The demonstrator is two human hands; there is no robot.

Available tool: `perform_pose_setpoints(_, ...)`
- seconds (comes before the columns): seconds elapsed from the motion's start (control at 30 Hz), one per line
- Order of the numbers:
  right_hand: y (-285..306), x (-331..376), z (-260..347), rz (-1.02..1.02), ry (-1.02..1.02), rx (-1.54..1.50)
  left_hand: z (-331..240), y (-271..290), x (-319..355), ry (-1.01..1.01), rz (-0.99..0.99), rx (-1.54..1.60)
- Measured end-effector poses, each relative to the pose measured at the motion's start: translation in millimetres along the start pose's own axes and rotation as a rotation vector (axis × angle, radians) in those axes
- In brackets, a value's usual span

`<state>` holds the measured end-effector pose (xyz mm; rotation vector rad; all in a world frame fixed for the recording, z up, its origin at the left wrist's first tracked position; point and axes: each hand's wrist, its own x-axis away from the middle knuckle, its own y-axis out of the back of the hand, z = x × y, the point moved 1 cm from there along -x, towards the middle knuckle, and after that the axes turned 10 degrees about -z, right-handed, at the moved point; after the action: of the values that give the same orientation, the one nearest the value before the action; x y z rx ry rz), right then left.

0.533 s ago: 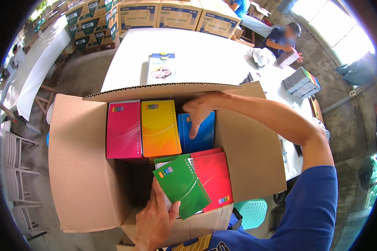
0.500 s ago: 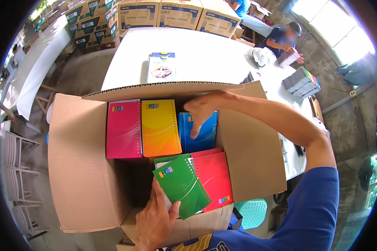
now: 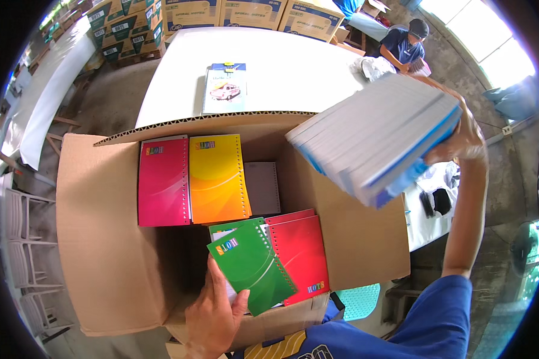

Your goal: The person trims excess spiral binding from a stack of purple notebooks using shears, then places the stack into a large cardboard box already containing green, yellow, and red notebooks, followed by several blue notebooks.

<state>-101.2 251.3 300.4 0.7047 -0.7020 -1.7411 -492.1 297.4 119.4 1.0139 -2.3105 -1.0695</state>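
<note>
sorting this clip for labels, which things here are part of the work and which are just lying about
In the work:
right hand holding a stack of notebooks
left hand on the green notebook
cardboard box with pink, yellow and red notebooks

Lying about:
car-cover notebook on the white table
stacked cartons

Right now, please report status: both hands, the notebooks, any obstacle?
Left hand holds green notebook in cardboard box. Right hand grips stack of notebooks above box. Grey notebook in the back-right slot.
</note>
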Motion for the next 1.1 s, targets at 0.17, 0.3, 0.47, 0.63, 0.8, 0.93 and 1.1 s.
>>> perform_pose_setpoints(0.17,-2,162,-202,-0.498,-0.31,-1.031,-11,1,-3,-0.027,-0.059,0.091)
perform_pose_setpoints(0.3,-68,222,-248,-0.636,-0.292,-1.48,-17,9,-4,0.131,-0.027,0.254)
perform_pose_setpoints(0.47,-136,257,-245,-0.836,-0.352,-1.057,-8,6,-3,-0.083,-0.238,0.167)
perform_pose_setpoints(0.63,-168,265,-214,-0.694,-0.394,-2.016,2,30,20,-0.236,-0.464,-0.017)
perform_pose_setpoints(0.8,-179,331,-253,-0.745,-0.526,-1.568,-82,-15,43,-0.374,0.089,0.469)
perform_pose_setpoints(0.93,-172,347,-261,-0.513,-0.741,-1.605,-162,-85,56,-0.291,0.634,0.828)
perform_pose_setpoints(1.1,-151,344,-235,-0.319,-0.764,-1.462,-145,-195,55,-0.096,0.291,0.501)
